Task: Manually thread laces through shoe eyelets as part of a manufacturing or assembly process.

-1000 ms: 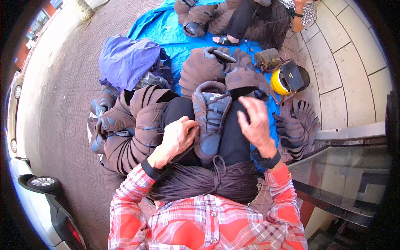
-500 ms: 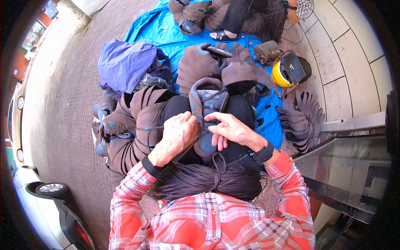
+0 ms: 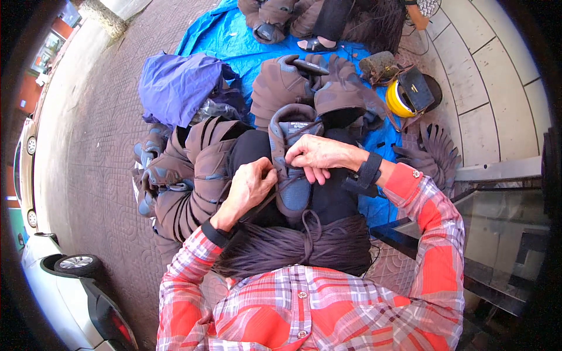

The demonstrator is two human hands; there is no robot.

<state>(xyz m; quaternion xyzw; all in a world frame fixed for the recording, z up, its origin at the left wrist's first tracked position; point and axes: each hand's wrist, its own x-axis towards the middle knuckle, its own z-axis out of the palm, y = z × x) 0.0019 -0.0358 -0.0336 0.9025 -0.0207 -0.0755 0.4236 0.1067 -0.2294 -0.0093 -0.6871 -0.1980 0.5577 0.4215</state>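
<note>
A grey-blue shoe upper (image 3: 294,196) lies over my dark-trousered lap, toe toward me and tongue at the far end. Over its lacing opening, my right hand (image 3: 325,157) pinches a dark shoelace, thumb and forefinger together and the other fingers loosely curled. At the upper's left edge my left hand (image 3: 250,186) is closed in a pinch on the lace; part of it is hidden by the fingers. Across my lap, nearer my body, rests a thick bundle of dark laces (image 3: 275,251), tied round its middle.
Nested stacks of brown shoe uppers (image 3: 205,161) lie to my left, with more ahead (image 3: 281,88). A purple cloth (image 3: 178,88) covers a pile on the blue tarp (image 3: 228,29). At right are a yellow container (image 3: 399,100) and a glass-topped frame (image 3: 486,234). Another person's foot (image 3: 316,44) shows ahead.
My right hand has shifted up the upper, its forefinger now bent into a pinch instead of stretched out. My right elbow has swung outward. The left hand stays close to the upper's left edge.
</note>
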